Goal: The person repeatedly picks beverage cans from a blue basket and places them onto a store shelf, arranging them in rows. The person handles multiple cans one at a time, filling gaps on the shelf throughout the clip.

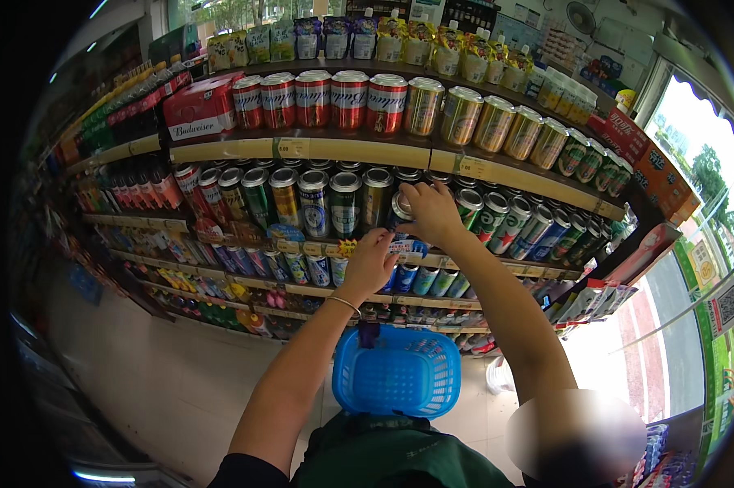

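A dark-topped drink can (402, 208) leans at the front of the second shelf, partly hidden by my right hand (433, 212). The fingers and thumb of that hand curl around the can's upper part. Lower and to the left, my left hand (367, 265) reaches up to the shelf's front edge, its fingertips close to the can's foot and a blue promotional tag (408, 246). Thumb and fingers are apart there, with nothing visible between them. A gold can (377, 198) and a green can (345, 204) stand upright just left of the leaning can.
Red Budweiser cans (313, 100) and gold cans (463, 116) line the shelf above. Green cans (493, 218) stand to the right. Below my arms is a blue plastic basket (397, 372). A glass door or window (687, 116) lies at the right.
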### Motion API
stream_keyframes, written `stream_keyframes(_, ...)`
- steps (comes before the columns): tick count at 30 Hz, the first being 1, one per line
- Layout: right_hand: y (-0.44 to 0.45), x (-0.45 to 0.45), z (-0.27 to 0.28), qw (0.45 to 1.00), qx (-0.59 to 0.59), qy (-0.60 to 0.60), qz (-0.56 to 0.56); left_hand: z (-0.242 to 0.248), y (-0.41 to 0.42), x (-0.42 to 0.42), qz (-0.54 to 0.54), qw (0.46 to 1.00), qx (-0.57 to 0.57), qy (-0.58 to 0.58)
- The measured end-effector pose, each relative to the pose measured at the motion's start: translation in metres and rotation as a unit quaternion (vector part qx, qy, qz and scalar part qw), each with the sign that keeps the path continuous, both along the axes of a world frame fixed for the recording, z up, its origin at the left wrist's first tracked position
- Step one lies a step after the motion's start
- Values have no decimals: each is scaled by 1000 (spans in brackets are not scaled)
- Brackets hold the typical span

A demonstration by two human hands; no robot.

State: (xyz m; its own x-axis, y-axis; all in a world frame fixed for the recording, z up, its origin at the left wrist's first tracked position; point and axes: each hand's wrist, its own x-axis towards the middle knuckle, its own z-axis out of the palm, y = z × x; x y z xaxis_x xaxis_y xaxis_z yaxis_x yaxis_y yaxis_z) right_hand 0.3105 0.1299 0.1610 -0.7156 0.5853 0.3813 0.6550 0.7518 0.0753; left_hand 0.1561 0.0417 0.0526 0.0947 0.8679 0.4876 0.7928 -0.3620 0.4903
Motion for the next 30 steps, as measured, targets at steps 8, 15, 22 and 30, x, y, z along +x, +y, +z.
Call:
stream_keyframes(8, 9, -7, 7, 999, 21, -28, -32, 76, 56, -39, 89, 964, 222, 119)
stream_keyframes(15, 21, -19, 3, 997, 10, -33, -67, 103, 84, -51, 68, 969, -47, 231)
stream_keyframes(22, 29, -17, -7, 997, 31, -41, -53, 99, 96, -57, 57, 954, 11, 295)
stream_keyframes(30, 30, -17, -4, 998, 13, -39, -53, 104, 91, -59, 53, 961, 16, 271)
